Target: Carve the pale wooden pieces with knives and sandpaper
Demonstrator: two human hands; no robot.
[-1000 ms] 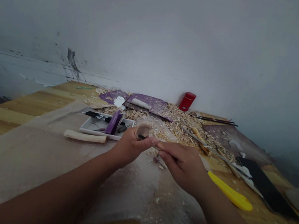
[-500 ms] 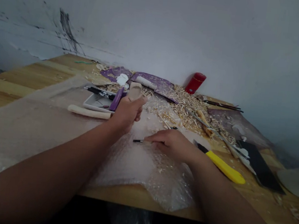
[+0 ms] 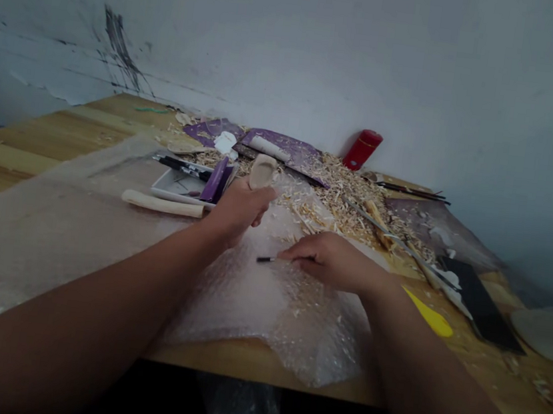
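You gripped a pale carved wooden spoon blank point(image 3: 263, 172) upright in your left hand point(image 3: 241, 206), fingers point(image 3: 255, 216) curled shut around its lower end, above clear bubble wrap point(image 3: 311, 332) on a wooden counter point(image 3: 48, 132). Your right hand point(image 3: 333, 261) stayed low over the wrap, its fingers point(image 3: 301, 254) pinched together on a slim black tool point(image 3: 266, 259) that pointed left. Just beyond your left hand sat a white tray point(image 3: 172, 187) holding a purple strip point(image 3: 216, 179), with a long pale wooden piece point(image 3: 161, 203) beside it. Pale wood shavings point(image 3: 343, 195) lay heaped behind, near a red cylindrical canister point(image 3: 362, 150). A yellow tool handle point(image 3: 431, 322) showed past your right forearm.
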